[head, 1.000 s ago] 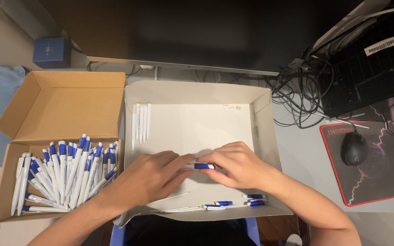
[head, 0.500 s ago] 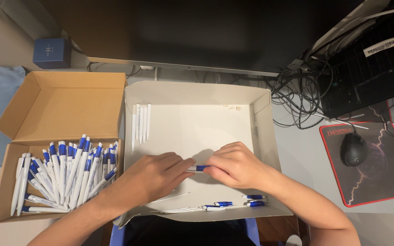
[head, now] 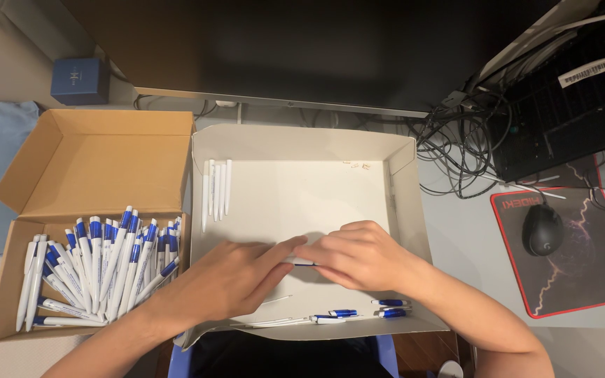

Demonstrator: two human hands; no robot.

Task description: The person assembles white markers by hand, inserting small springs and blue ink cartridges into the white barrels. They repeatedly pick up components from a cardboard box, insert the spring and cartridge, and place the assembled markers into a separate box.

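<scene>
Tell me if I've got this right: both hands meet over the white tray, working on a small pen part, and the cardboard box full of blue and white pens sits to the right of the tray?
Not quite. The cardboard box of blue and white pens sits to the left of the white tray, as the head view shows. The rest holds: the left hand and right hand meet over the tray on a small pen part.

The pens [head: 99, 262] are white with blue ends. The box [head: 92, 157] is brown, the tray [head: 302, 143] off-white. 4 plain white barrels [head: 216, 187] lie in it. The mouse [head: 542, 229] is black, its mat [head: 582, 280] black, red-edged, with a pale, perhaps lightning-like pattern.
</scene>
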